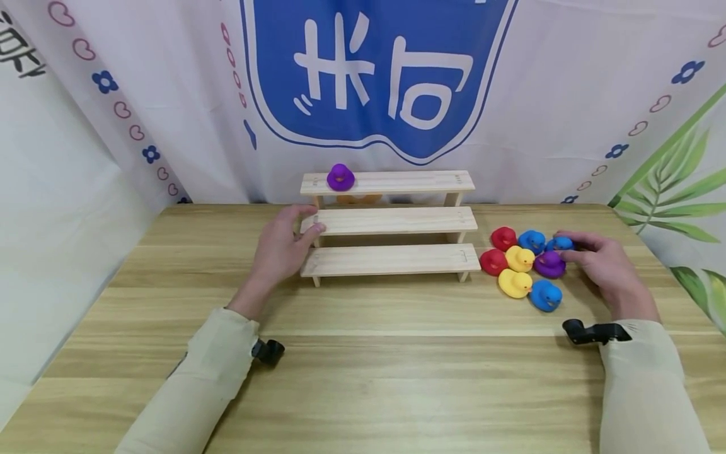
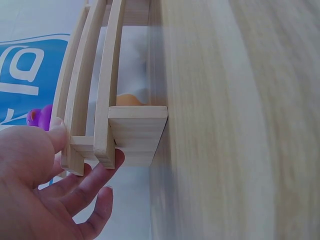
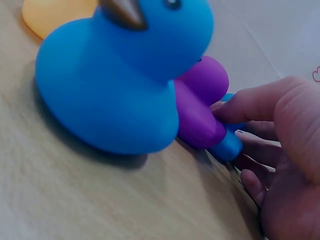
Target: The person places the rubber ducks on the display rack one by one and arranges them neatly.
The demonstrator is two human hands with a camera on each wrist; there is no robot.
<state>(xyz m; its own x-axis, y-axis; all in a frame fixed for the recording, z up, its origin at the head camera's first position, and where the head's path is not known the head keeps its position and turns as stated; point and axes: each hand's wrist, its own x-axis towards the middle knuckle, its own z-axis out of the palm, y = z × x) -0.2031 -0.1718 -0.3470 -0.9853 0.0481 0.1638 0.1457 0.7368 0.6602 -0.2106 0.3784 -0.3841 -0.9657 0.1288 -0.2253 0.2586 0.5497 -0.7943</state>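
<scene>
A three-tier wooden display rack (image 1: 391, 221) stands on the table. My left hand (image 1: 283, 243) grips its left end, thumb over the middle board and fingers at the board ends, as the left wrist view shows. One purple rubber duck (image 1: 340, 178) sits on the top tier, toward the left. At the right, my right hand (image 1: 609, 265) is around a blue rubber duck (image 1: 560, 244) at the back of a cluster, fingers on its far side. The right thumb lies between it and a purple duck (image 1: 550, 265), touching the purple one in the right wrist view.
Between rack and right hand are two red ducks (image 1: 503, 238), two yellow ducks (image 1: 515, 284) and two more blue ducks (image 1: 546, 296), close together. A printed white cloth (image 1: 198, 94) hangs behind the table (image 1: 397, 378). An orange shape (image 1: 359, 198) shows behind the rack.
</scene>
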